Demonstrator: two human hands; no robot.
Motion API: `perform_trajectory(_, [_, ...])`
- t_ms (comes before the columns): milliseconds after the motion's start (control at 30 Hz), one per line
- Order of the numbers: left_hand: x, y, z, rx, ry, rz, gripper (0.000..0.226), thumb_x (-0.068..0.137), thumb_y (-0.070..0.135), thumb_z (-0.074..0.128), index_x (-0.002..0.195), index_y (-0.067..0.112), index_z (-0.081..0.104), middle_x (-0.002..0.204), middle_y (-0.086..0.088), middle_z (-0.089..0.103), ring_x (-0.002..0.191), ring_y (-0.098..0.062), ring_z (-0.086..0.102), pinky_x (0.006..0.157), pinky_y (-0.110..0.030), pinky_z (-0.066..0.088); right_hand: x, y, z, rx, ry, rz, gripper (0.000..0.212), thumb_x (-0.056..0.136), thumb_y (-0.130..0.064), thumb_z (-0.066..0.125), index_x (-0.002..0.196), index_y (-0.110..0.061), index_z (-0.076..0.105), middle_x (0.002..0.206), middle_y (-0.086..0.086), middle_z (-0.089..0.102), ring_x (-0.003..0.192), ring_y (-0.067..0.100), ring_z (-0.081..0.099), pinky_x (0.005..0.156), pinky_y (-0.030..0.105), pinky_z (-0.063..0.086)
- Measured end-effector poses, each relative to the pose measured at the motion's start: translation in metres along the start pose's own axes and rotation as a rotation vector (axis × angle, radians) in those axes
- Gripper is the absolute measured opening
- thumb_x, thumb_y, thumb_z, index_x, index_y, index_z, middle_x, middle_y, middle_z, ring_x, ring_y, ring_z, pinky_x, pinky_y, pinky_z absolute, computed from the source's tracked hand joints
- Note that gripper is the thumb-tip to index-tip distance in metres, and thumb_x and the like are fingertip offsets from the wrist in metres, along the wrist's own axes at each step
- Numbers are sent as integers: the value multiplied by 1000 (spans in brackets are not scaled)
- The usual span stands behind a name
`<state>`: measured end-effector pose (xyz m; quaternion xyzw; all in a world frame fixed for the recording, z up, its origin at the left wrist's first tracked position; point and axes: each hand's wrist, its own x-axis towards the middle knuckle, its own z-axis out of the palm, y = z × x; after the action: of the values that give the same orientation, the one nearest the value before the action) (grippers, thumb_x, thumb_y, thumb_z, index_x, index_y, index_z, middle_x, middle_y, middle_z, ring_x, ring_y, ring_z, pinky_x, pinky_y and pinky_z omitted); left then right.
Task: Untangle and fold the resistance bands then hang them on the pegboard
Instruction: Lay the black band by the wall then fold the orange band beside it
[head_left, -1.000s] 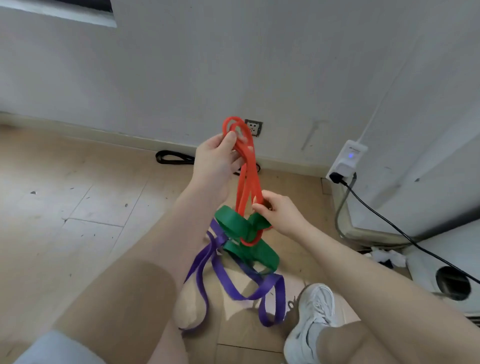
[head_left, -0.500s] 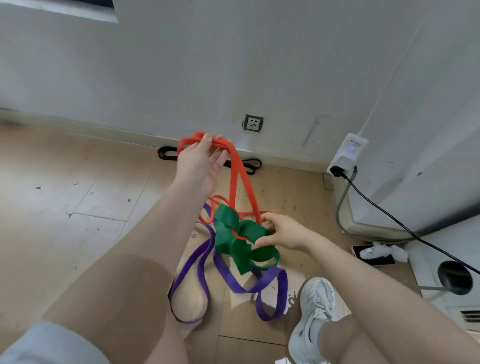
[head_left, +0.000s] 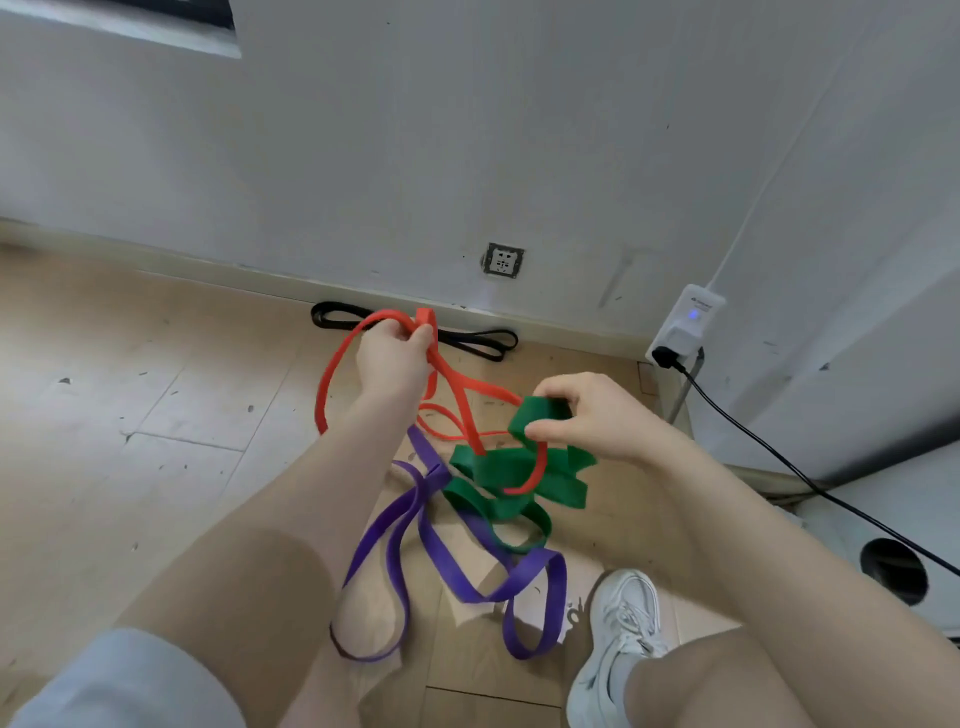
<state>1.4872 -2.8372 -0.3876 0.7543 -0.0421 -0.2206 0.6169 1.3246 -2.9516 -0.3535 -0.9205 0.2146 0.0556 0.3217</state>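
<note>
Three resistance bands hang tangled over the wooden floor. My left hand (head_left: 390, 358) grips the top of the thin red band (head_left: 332, 374), whose loops sag down and thread through the wide green band (head_left: 511, 467). My right hand (head_left: 587, 410) pinches a fold of the green band at its upper end. The purple band (head_left: 447, 566) trails below, looped on the floor between my knees. A black band (head_left: 467, 340) lies flat on the floor by the baseboard. No pegboard is in view.
A wall socket (head_left: 501, 260) sits low on the white wall. A white plug adapter (head_left: 685, 325) with a black cable (head_left: 779, 452) runs to the right along a grey unit. My white shoe (head_left: 618, 639) stands beside the purple loops.
My left hand has dropped lower and leftward with the red band, which now hangs slack in wide loops. My right hand rose a little, lifting a fold of the green band.
</note>
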Motion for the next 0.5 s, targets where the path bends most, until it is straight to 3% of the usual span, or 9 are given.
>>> perform_trajectory(33, [1,-3,2,39,-9,-7,17,91,25,58,76,18,57,93,-13,68,85,-25,69,79,-44,58,1,0,-5,148,-3,-51,4,82,-19,68,85,-17,66,77,-7,63,69,6,58,69,25,47])
perform_trajectory(133, [3,-8,7,91,-49,-23,16,90,23,59,75,19,55,94,-15,67,88,-29,68,80,-46,57,10,3,-27,337,-3,-159,17,85,-4,64,89,-20,64,79,-12,65,69,-2,59,67,13,46])
perform_trajectory(233, [7,-13,9,181,-72,-21,13,90,23,59,81,14,58,89,-12,67,84,-27,69,78,-44,58,17,-9,-50,476,-3,-244,21,82,-4,62,90,-23,63,79,-14,67,75,2,62,69,16,48])
perform_trajectory(333, [10,-17,7,172,-42,-53,13,92,24,56,83,14,58,89,-11,68,79,-22,68,77,-41,58,15,-15,-75,674,64,-345,25,70,-2,60,75,-25,65,82,-5,63,79,11,58,74,22,47])
perform_trajectory(400, [12,-17,5,104,-7,-69,15,92,24,56,84,11,60,86,-8,68,75,-17,68,75,-39,59,11,-6,-84,621,87,-313,25,63,0,58,63,-24,62,90,-1,57,82,9,54,76,16,42])
perform_trajectory(500, [10,-9,-1,-80,28,-64,18,92,23,56,80,11,60,77,0,67,77,-13,68,76,-35,58,11,34,-66,246,108,-72,25,70,14,59,66,-11,61,102,10,57,91,11,57,75,4,37])
